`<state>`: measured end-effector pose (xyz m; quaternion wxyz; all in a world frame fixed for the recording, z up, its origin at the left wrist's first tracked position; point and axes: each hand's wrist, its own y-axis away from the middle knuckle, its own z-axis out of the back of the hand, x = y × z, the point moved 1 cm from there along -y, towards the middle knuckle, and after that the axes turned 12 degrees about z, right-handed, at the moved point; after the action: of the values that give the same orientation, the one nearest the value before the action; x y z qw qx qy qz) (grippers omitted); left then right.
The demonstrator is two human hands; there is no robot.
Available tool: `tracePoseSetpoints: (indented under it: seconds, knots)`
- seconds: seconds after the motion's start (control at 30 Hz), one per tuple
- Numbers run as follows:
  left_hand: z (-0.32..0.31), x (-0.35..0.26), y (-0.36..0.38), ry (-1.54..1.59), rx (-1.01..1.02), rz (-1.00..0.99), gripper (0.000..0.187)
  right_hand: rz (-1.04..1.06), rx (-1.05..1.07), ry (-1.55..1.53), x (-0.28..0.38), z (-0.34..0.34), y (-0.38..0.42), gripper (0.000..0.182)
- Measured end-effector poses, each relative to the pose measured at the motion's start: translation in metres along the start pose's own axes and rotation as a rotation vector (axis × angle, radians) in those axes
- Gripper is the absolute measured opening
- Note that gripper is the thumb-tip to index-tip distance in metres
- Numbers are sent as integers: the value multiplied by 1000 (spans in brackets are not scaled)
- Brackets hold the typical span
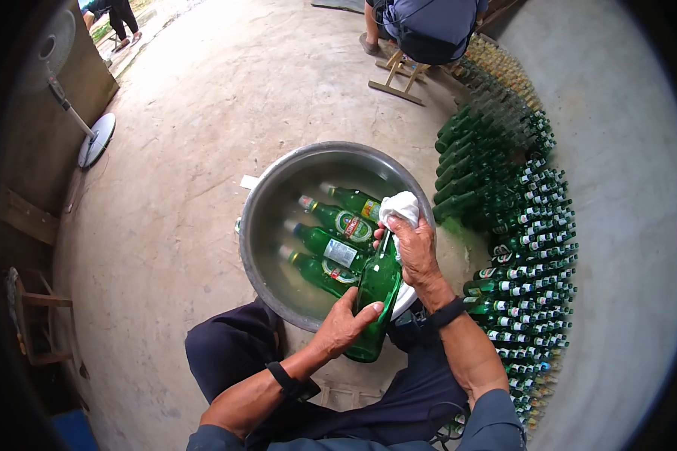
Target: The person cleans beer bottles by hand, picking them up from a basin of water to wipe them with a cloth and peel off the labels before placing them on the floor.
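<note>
A green glass bottle (374,301) without a label on its visible side is tilted over the near right rim of a metal basin (257,259). My left hand (346,323) is wrapped round its lower body. At the neck, my right hand (417,252) presses a white cloth (400,207) about the bottle, and the mouth is hidden by the cloth. Cloudy water stands in the basin. Several labelled green bottles (350,225) lie in it side by side, partly under water, necks pointing left.
Along the wall at right, many green bottles (530,286) lie stacked in rows, with unlabelled ones (462,173) nearer the basin. Another person (432,26) sits on a wooden stool (399,86) at the back. A standing fan (94,139) and a wooden chair (45,301) are at left.
</note>
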<state>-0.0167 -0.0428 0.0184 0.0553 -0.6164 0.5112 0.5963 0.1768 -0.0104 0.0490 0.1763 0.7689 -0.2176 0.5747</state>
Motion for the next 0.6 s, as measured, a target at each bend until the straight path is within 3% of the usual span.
tracePoseSetpoints:
  seconds: [0.1,0.17,0.23,0.4,0.6]
  knots:
    - [1,-10,0,195,20,22,61,91,115,99,-8,-1,7,42]
    - [4,-9,-4,255,9,25,55,133,166,257,-16,0,17,64]
    - [9,-9,-8,254,-61,-25,53,74,181,259,-12,-7,29,66]
    - [11,-7,-10,148,-109,-94,53,87,192,225,-3,-14,38,58]
    - [4,-12,0,326,40,-29,55,-13,63,39,-2,-2,21,36]
